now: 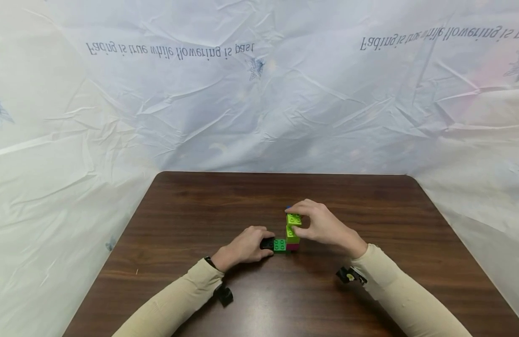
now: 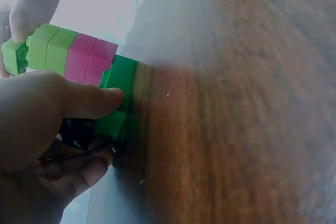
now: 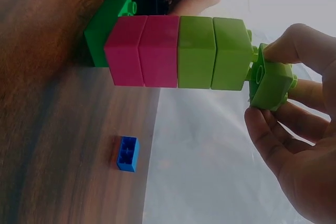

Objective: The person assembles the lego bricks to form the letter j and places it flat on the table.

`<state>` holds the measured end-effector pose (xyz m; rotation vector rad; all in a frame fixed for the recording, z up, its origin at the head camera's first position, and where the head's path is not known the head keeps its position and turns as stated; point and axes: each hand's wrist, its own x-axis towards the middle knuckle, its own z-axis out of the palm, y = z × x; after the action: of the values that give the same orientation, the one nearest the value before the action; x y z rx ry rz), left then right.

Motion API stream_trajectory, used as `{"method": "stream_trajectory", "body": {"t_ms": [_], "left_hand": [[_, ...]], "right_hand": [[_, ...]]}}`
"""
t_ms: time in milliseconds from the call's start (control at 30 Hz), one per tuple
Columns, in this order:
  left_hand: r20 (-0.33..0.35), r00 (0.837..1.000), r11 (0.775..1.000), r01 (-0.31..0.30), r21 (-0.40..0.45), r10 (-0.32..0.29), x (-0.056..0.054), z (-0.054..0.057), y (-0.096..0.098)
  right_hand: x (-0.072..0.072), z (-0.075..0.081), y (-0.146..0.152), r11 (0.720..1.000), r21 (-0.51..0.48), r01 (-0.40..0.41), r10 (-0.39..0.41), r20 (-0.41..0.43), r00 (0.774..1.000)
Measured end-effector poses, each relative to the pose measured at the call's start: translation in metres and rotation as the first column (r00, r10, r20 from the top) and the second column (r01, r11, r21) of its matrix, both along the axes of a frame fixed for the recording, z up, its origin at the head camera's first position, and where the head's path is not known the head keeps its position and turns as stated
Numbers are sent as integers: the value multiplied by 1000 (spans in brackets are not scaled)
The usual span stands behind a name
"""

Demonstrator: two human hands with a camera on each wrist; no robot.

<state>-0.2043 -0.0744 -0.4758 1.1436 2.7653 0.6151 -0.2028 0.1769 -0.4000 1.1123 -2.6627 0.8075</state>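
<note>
A building-brick stack stands on the table, two magenta bricks [image 3: 142, 51] below two lime green bricks [image 3: 215, 53], on one end of a dark green brick [image 1: 279, 245]. A black brick [image 1: 266, 243] sits at the dark green brick's other end. My left hand [image 1: 245, 245] grips this low end, thumb on the dark green side and fingers around the far side. Above the stack, my right hand [image 1: 324, 225] pinches a loose lime green brick [image 3: 273, 82] between thumb and fingers. It is slightly tilted, its underside right at the stack's top studs.
Beyond the stack, a blue brick [image 3: 127, 154] lies on the brown wooden table [image 1: 208, 196]. A pale printed sheet [image 1: 259, 117] hangs behind the table and along its sides. Small black devices [image 1: 351, 275] are strapped at both wrists.
</note>
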Motion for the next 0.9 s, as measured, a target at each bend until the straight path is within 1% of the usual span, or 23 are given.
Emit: {"method": "stream_trajectory", "body": {"t_ms": [300,500,733,900], "left_hand": [[-2,1000,1000,-3,-2,3,1,-2,0],[3,1000,1000,-9,-8,9,-1,-2,1],[27,1000,1000,-12,-10,12,0,0,0],[31,999,1000,-17,-13,17,1,-1,0]], "right_hand": [[2,-1,-4,1000,3,-19,19,6,1000],[4,-3,-4,999,-4,-41,42,30,999],[7,-2,-4,999,22,-30,29,19,999],[10,-2,-1,999,39,-22,20,46,999]]}}
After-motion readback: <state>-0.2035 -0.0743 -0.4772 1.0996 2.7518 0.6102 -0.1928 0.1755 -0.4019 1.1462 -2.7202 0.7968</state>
